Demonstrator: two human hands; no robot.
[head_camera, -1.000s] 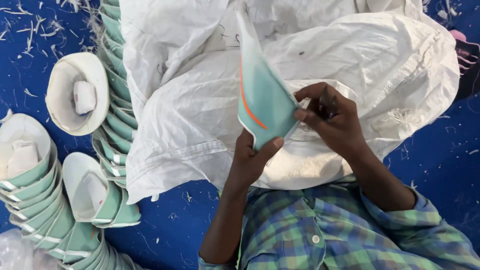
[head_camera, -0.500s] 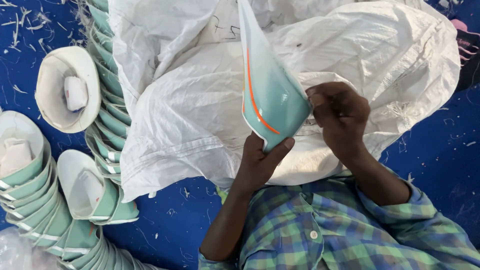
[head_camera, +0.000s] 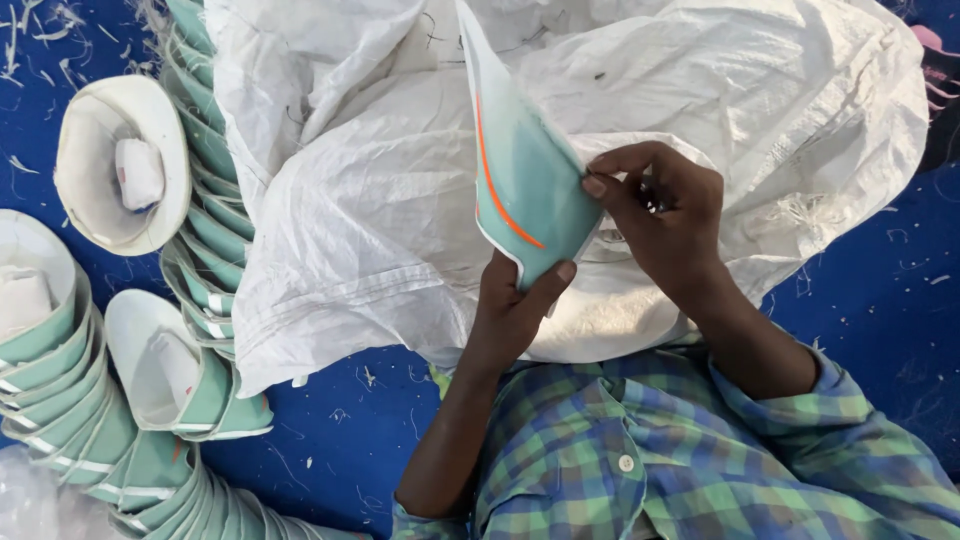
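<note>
I hold a mint-green shoe upper piece (head_camera: 520, 180) with a white edge and an orange stripe, upright above a big white woven sack (head_camera: 360, 220). My left hand (head_camera: 510, 310) grips its lower end from below, thumb on the front. My right hand (head_camera: 660, 215) pinches its right edge with thumb and fingertips.
Stacks of nested mint-green and white shoe uppers (head_camera: 70, 400) lie at the left on the blue floor (head_camera: 870, 300), which is strewn with white threads. Another curved row (head_camera: 205, 200) runs along the sack's left edge. A white upper (head_camera: 120, 160) lies open at top left.
The green piece has tilted a little and shifted slightly right in view. My right hand slid up along its right edge; my left hand keeps its grip below.
</note>
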